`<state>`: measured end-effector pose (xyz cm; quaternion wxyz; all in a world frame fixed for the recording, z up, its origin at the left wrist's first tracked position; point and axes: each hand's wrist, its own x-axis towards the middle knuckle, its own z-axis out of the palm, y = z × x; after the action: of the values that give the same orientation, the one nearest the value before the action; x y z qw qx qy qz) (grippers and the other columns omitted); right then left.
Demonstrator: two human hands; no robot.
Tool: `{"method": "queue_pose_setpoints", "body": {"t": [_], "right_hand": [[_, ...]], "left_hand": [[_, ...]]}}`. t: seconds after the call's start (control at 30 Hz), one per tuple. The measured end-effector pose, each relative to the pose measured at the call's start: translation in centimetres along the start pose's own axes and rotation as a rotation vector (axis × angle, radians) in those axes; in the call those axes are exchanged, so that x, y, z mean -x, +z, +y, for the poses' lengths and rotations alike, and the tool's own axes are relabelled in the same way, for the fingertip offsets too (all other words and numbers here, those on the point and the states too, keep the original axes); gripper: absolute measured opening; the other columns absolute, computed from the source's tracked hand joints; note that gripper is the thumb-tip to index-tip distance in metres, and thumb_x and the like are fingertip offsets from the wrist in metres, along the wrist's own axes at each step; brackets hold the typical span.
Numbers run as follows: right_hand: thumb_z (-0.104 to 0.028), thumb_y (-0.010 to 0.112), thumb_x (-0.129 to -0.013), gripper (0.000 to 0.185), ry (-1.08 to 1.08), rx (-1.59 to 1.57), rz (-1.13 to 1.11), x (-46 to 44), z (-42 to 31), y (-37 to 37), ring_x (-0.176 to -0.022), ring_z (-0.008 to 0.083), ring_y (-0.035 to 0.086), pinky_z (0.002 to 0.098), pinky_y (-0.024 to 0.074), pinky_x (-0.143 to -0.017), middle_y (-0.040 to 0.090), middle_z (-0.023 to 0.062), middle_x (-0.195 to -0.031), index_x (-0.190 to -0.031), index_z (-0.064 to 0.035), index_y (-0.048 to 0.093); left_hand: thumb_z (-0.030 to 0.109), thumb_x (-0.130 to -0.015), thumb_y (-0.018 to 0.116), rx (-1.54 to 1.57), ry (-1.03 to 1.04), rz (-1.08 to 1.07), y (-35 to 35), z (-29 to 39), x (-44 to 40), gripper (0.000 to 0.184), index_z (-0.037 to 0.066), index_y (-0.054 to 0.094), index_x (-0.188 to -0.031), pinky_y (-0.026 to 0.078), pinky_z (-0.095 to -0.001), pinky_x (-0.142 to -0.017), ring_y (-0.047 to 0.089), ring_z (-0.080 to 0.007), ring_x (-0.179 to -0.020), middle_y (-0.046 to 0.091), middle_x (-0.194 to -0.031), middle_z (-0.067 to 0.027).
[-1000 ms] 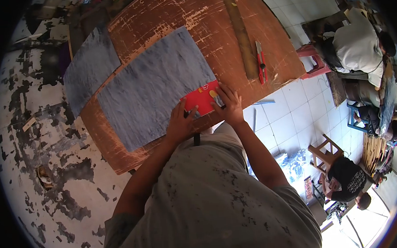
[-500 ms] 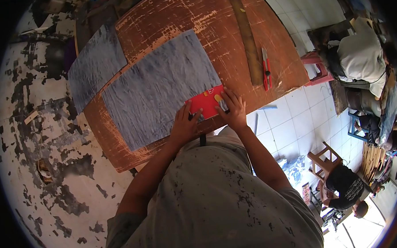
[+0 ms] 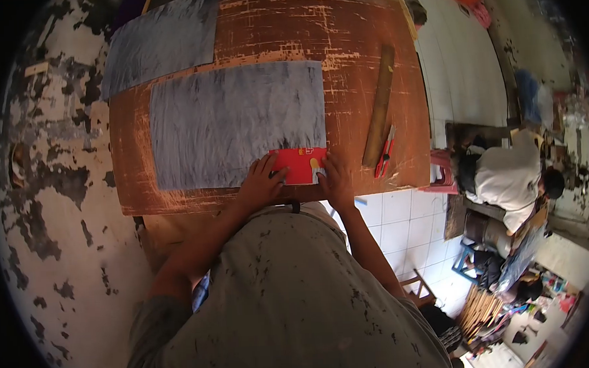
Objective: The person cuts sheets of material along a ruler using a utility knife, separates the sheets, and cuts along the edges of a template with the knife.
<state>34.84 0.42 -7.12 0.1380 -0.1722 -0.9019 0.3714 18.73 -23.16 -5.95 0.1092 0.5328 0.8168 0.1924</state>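
A red printed card (image 3: pixel 295 167) with yellow marks lies on the near right corner of a large grey streaked sheet (image 3: pixel 232 121). My left hand (image 3: pixel 260 184) rests on the card's left side, fingers spread and touching both card and sheet. At the card's right edge, my right hand (image 3: pixel 336 181) lies with its fingers apart, partly over the edge. Both hands press from above; neither is closed around anything. A red utility knife (image 3: pixel 386 152) sits to the right, beside a long brown strip (image 3: pixel 378 108).
The worn brown tabletop (image 3: pixel 268 27) bears a second grey sheet (image 3: pixel 163 42) at the far left. A peeling wall (image 3: pixel 52 214) stands close on the left. To the right are a red stool (image 3: pixel 438 171), a seated person (image 3: pixel 504 178) and a bundle of sticks (image 3: pixel 479 313).
The head view has turned, so the table now looks nearly level and the people at right have shifted. Both hands stay at the sides of the red card, which now lines up with the sheet's corner.
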Motion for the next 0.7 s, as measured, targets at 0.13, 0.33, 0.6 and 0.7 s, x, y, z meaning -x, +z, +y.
{"method": "queue_pose_setpoints", "body": {"t": [0.13, 0.33, 0.6, 0.7], "right_hand": [[-0.015, 0.069, -0.099, 0.048, 0.052, 0.231, -0.079, -0.7, -0.2, -1.0, -0.145, 0.0470, 0.046, 0.0544, 0.0382, -0.121, 0.045, 0.0202, -0.165, -0.147, -0.0099, 0.063], [-0.020, 0.066, -0.100, 0.059, 0.006, 0.231, -0.018, -5.9, 2.6, -2.0, -0.148, 0.0443, 0.041, 0.0565, 0.0345, -0.123, 0.041, 0.0147, -0.167, -0.157, -0.0152, 0.052], [-0.025, 0.070, -0.099, 0.056, 0.050, 0.303, 0.038, -3.3, 4.5, -6.2, -0.150, 0.0368, 0.040, 0.0539, 0.0334, -0.122, 0.046, 0.0095, -0.163, -0.153, -0.0143, 0.057], [-0.028, 0.071, -0.099, 0.055, 0.129, 0.379, 0.133, 0.5, 5.4, -6.7, -0.148, 0.0371, 0.041, 0.0549, 0.0331, -0.121, 0.049, 0.0107, -0.159, -0.151, -0.0136, 0.059]], "left_hand": [[0.029, -0.095, 0.073, 0.004, -0.030, 0.049, 0.1, 0.1, -0.1, 0.054, 0.016, 0.059, -0.146, 0.035, -0.0619, -0.120, 0.036, -0.0440, -0.154, 0.034, -0.169, -0.0251], [0.035, -0.104, 0.066, -0.062, -0.092, 0.202, -0.9, -3.2, -5.6, 0.047, 0.014, 0.060, -0.146, 0.035, -0.0642, -0.119, 0.034, -0.0451, -0.156, 0.034, -0.170, -0.0262], [0.036, -0.105, 0.066, -0.137, -0.133, 0.214, -1.9, -8.6, -13.6, 0.047, 0.015, 0.061, -0.147, 0.032, -0.0635, -0.122, 0.032, -0.0425, -0.159, 0.032, -0.172, -0.0233], [0.036, -0.106, 0.065, -0.136, -0.146, 0.166, -2.5, -9.4, -15.1, 0.047, 0.015, 0.060, -0.147, 0.032, -0.0638, -0.123, 0.030, -0.0418, -0.160, 0.031, -0.173, -0.0224]]}}
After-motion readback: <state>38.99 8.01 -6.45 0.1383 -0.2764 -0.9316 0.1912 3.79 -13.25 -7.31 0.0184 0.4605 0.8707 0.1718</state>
